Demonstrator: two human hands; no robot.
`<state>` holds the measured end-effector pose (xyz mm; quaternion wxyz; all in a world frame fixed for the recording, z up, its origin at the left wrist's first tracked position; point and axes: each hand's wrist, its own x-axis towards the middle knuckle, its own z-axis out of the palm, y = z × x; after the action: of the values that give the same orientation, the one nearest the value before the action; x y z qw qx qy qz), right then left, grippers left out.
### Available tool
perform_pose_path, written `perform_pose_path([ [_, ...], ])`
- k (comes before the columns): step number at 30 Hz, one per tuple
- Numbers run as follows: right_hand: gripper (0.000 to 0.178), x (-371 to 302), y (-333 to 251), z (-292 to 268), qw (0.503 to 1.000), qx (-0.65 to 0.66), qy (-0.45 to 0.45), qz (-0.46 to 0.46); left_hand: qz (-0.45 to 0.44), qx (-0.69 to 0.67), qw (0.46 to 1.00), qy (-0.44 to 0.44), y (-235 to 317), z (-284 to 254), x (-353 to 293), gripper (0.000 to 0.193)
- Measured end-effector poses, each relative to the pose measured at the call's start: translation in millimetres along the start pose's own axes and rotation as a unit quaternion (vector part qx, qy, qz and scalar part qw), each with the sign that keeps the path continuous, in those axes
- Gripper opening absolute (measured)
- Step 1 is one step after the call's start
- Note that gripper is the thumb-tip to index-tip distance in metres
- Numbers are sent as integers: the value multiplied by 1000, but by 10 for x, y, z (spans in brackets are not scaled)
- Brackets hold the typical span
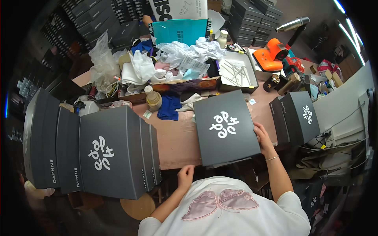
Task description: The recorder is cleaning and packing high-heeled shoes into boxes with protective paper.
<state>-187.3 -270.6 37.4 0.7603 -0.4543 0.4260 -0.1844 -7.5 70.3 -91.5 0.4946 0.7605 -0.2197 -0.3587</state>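
A dark grey lidded box [208, 147] with white lettering sits in front of me, its near edge by the table's front edge. My right hand [263, 137] grips the box's right side, with the fingers against the lid's edge. My left hand [186, 177] is curled closed just off the table's front edge, left of the box's near corner. Nothing shows in its fingers. A stack of similar grey boxes [122, 157] stands to the left, and a smaller stack [305, 129] is at the right.
Behind the box are a carton of crumpled white paper [189, 51], a squat bottle [153, 98], a blue cloth [169, 108] and an open tray of thin white sticks [236, 74]. An orange device [271, 55] stands at the back right. A round stool [138, 206] is below left.
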Motion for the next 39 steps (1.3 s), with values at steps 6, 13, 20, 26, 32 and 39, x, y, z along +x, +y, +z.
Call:
perform_pose_path([
  [6, 47, -76, 452, -198, 974, -219, 47, 23, 31, -154, 988, 10, 533, 330, 805, 61],
  [13, 48, -189, 614, -424, 950, -311, 6, 3, 39, -73, 997, -9, 800, 611, 586, 64],
  [20, 48, -58, 1199, -543, 974, -205, -29, -94, -193, -319, 916, -146, 332, 534, 697, 67],
  [26, 72, -550, 691, -652, 975, -174, -44, -134, -184, -372, 892, -181, 929, 769, 665, 55],
  [32, 79, -1508, -1257, -1966, 956, -206, 147, -149, 6, -213, 914, -346, 2498, 2018, 531, 78],
  [39, 43, -757, -2070, -3964, 711, -544, 371, -248, 331, -101, 757, -555, 3556, 2742, -165, 60],
])
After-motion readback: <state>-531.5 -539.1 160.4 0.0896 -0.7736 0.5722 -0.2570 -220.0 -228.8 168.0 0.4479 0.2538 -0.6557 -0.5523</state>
